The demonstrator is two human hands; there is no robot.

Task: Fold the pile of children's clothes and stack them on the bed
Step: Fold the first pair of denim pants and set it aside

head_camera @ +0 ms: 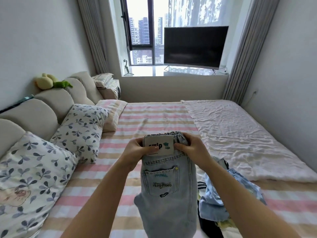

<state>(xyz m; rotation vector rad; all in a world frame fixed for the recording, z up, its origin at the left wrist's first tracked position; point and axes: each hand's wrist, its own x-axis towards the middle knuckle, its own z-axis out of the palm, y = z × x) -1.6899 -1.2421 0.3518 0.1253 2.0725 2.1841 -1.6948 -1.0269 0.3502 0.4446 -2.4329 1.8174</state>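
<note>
**Jeans held by the waistband, long axis running toward the window**

Jeans [167, 186] of pale denim fill the near middle of the view, back side up, with one back pocket and its embroidered lettering showing. Their long axis runs almost straight away from the person: the legs trail toward the body and out of the bottom edge, and the elastic waistband points at the far end of the room. Whether the legs touch the bed cannot be told.

Below and to the outside of the right forearm lies the pile of clothes [223, 200], a loose heap of light blue, dark and striped cloth on the bed [154, 114].

Both hands meet at the waistband. The left hand [137, 150] grips its left side, thumb pressed on the beige patch label [158, 145]. The right hand [190, 146] grips the right side, fingers curled over the gathered elastic, just beside the label.

Beyond the left hand, leaf-print pillows [80, 129] lean against a padded headboard [51, 100], where a plush toy [49, 82] sits. Beyond the right hand a crumpled pink blanket [240, 134] covers that side of the bed.

Farthest off, a television [193, 45] stands on the window sill [142, 71].
</note>
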